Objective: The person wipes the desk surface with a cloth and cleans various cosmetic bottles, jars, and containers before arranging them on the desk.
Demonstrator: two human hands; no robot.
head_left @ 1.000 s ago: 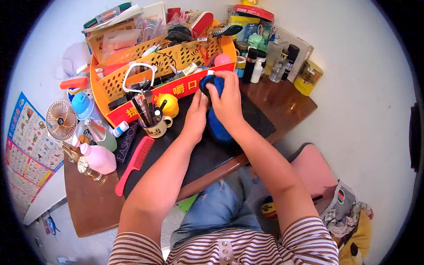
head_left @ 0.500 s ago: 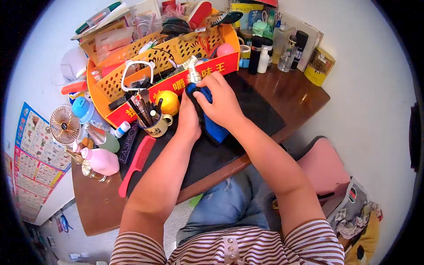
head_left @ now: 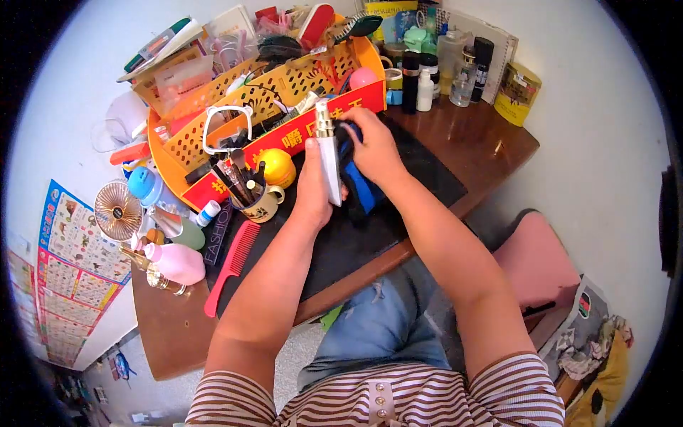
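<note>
My left hand (head_left: 312, 186) is closed around a slim white pump bottle (head_left: 330, 171) with a gold collar and a clear top. The bottle stands nearly upright, tilted slightly, above the black desk mat (head_left: 356, 245). Just right of it, my right hand (head_left: 378, 155) pinches a blue and black cloth (head_left: 363, 191) by its upper edge, and the cloth hangs down beside the bottle. Left of my left hand are a yellow ball-shaped container (head_left: 276, 169) and a mug (head_left: 260, 207) full of makeup brushes.
An orange perforated organizer (head_left: 306, 75) crammed with small items spans the back. Several bottles, including a black one (head_left: 410, 82), stand at back right. A pink comb (head_left: 233, 267), a pink bottle (head_left: 178, 264) and a small fan (head_left: 118, 211) are at left. A pink chair (head_left: 537, 263) stands at right.
The cloth has come away from the front of the bottle, baring its white body. My right hand has moved a little right with the cloth; my left hand still grips the bottle.
</note>
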